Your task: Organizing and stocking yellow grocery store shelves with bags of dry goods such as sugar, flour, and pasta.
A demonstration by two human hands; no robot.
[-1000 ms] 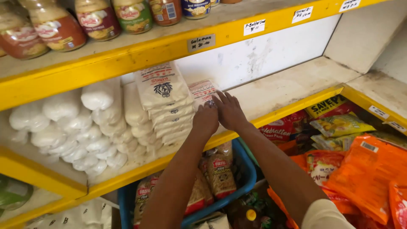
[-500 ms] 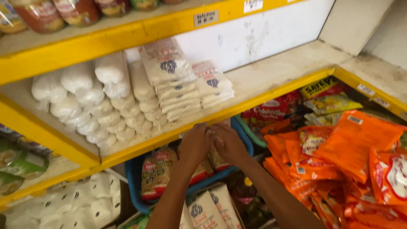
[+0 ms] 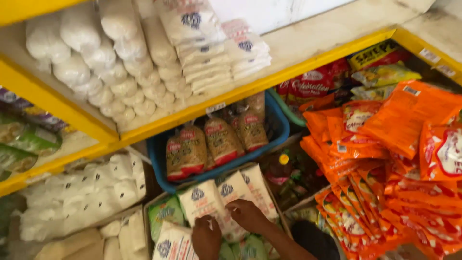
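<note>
While both hands worked low in the cardboard box (image 3: 159,212) at the bottom edge of the view, the left hand (image 3: 207,239) was closed around the lower end of a white flour-like packet (image 3: 204,202), and the right hand (image 3: 248,215) lay curled on the neighbouring white packet (image 3: 236,190). Those packets stood upright near the box's front edge, packed tight against green pouches (image 3: 163,214). They looked soft, plump and fairly heavy, with slick film, so a grip across the middle or under the base seemed safest; pinching a corner could tear it. Just behind, the blue basket (image 3: 159,159) of red-and-brown noodle packs (image 3: 224,142) crowded the lift path, the yellow shelf edge (image 3: 269,82) hung overhead, and orange snack packets (image 3: 385,159) spilled in from the right
</note>
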